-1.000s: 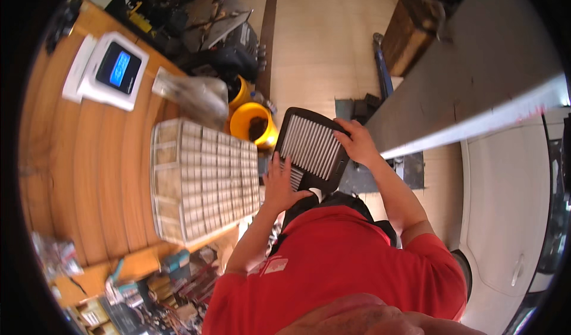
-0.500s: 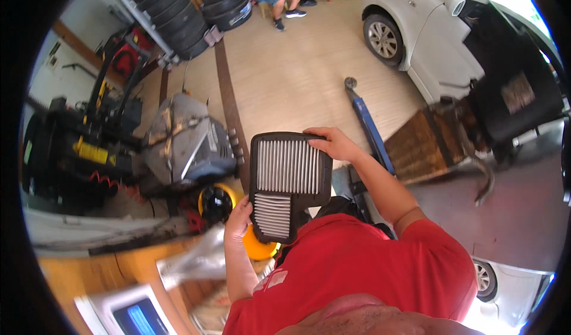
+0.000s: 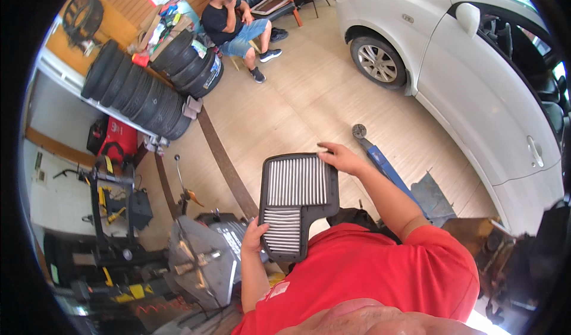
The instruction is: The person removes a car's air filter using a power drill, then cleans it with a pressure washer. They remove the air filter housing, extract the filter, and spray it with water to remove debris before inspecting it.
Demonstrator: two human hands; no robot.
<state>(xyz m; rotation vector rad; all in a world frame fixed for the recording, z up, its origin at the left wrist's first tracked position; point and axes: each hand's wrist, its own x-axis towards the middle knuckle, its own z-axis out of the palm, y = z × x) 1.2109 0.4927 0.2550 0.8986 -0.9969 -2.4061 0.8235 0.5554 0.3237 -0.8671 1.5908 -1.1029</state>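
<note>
An L-shaped engine air filter with a black rubber frame and grey-white pleats is held up in front of my red shirt. My left hand grips its lower left edge, thumb over the frame near the smaller pleated section. At the upper right corner, my right hand is closed on the rim with the fingertips on the top edge. The back of the filter and the fingers behind it are hidden.
A white car stands at the right, near a blue jack. Black-and-grey workshop machines fill the lower left. Stacked tyres stand at the far left, beside a seated person.
The view has swung toward the car and the seated person, so more of both shows. Both hands keep hold of the air filter, which now appears slightly lower and farther right.
</note>
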